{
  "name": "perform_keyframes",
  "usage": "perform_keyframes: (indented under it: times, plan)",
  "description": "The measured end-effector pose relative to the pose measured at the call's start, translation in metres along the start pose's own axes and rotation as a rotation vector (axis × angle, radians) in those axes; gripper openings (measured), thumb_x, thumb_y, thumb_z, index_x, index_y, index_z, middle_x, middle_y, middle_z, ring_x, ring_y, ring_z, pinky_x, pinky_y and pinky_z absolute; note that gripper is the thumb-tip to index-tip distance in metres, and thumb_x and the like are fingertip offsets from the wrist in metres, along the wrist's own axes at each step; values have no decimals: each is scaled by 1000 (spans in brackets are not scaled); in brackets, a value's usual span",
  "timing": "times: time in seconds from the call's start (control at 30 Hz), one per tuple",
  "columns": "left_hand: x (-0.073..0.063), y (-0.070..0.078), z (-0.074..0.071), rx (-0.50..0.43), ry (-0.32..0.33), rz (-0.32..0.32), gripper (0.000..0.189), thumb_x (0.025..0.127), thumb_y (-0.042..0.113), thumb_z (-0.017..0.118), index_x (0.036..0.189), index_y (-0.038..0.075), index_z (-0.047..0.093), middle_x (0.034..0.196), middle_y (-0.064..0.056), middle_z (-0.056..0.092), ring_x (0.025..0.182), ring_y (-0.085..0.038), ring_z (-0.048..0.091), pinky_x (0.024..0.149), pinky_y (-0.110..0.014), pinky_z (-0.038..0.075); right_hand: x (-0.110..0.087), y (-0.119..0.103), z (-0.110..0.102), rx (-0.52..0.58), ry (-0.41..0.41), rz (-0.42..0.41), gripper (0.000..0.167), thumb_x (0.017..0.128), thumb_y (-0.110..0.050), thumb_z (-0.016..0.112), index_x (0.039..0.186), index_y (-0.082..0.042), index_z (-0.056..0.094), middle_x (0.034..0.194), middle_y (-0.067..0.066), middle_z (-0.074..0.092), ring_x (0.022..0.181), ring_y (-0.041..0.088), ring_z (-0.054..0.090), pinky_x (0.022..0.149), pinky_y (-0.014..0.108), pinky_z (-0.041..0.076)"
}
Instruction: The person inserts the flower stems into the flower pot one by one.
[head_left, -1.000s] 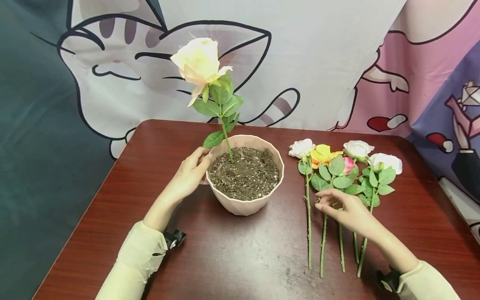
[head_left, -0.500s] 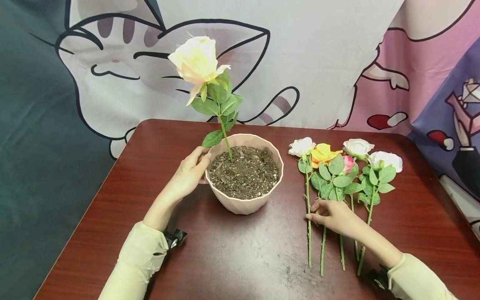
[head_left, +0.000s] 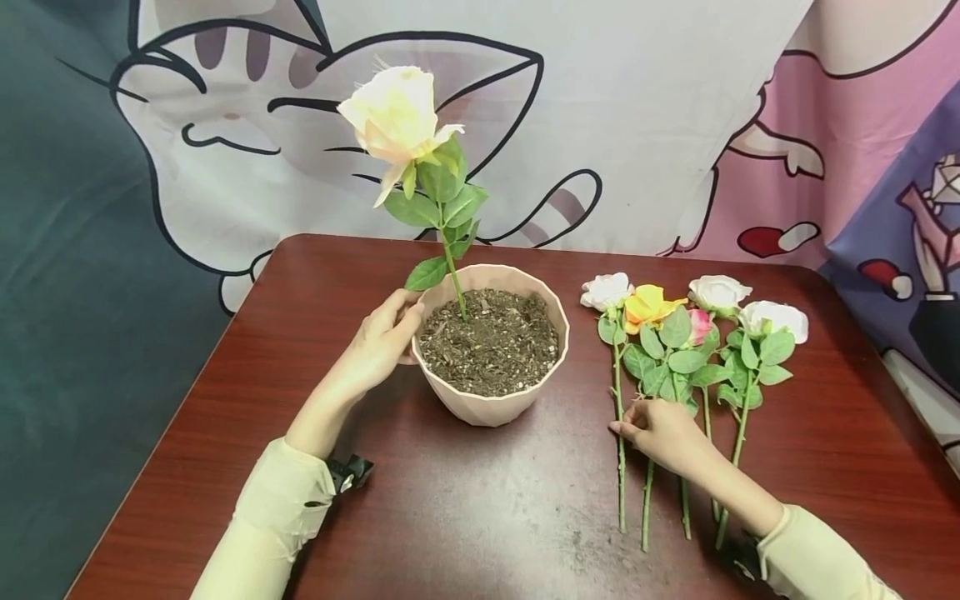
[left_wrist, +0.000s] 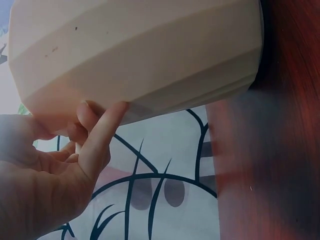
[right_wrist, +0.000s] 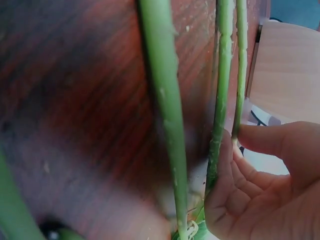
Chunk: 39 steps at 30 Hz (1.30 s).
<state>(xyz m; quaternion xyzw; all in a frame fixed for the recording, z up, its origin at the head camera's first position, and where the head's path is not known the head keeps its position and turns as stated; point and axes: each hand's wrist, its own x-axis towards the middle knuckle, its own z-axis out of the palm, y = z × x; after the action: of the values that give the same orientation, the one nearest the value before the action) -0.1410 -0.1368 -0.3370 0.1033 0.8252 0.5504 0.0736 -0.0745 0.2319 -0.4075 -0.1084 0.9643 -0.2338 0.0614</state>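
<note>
Thumb + fingers of your R hand (head_left: 670, 435) pinch white rose (head_left: 607, 292) by stem; 4 other roses (head_left: 651, 307) under/right of it, not yet potted. Left of it, your L hand (head_left: 375, 346) grips pot (head_left: 487, 408) w/ tall rose (head_left: 397, 117) in soil (head_left: 495, 350); est. 1/6 done.

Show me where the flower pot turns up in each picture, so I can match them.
Head view: the pot stands near the middle, with the left hand at its left side.
Left wrist view: the pot fills much of the upper part.
Right wrist view: only part of the pot shows, at the upper right.
Shared landmark: the dark red table, visible in all three.
</note>
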Motion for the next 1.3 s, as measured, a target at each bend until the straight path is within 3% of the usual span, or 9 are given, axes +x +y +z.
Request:
perform_keyframes:
  times: [0.27, 0.43, 0.63, 1.03, 1.3]
  plan:
    - [1, -1, 1, 9, 12, -1, 33, 101, 27, 41, 126, 7, 48, 82, -10, 51, 64, -14, 56, 62, -32, 57, 1, 2, 1, 143, -80, 101, 19, 89, -17, 63, 73, -7, 57, 59, -2, 64, 50, 10, 59, 49, 26, 43]
    - [1, -1, 2, 7, 15, -1, 32, 101, 27, 40, 124, 7, 49, 81, -9, 50, 64, -15, 55, 61, -31, 57, 1, 4, -1, 212, -135, 136, 20, 90, -18, 62, 77, -6, 53, 58, -2, 62, 50, 13, 60, 51, 25, 44]
    - [0, -1, 2, 9, 21, -1, 32, 101, 27, 40, 124, 7, 49, 81, -9, 51, 63, -15, 55, 61, -30, 56, -1, 3, -3, 207, -146, 127, 20, 90, -17, 62, 76, -7, 53, 54, -2, 60, 50, 13, 60, 50, 25, 39]
    - [-1, 0, 1, -1, 22, -1, 33, 101, 28, 41, 126, 7, 49, 82, -10, 51, 64, -14, 55, 60, -30, 56, -10, 1, -9, 294, -118, 161, 18, 89, -17, 65, 82, -4, 54, 58, -1, 62, 53, 15, 62, 59, 22, 43]
    - [-2, 1, 1, -6, 17, -11, 34, 101, 28, 41, 127, 7, 48, 83, -9, 51, 65, -13, 55, 61, -29, 56, -14, -4, -21, 363, -107, 125, 20, 90, -22, 63, 87, -4, 56, 61, 0, 62, 59, 17, 62, 52, 22, 42]
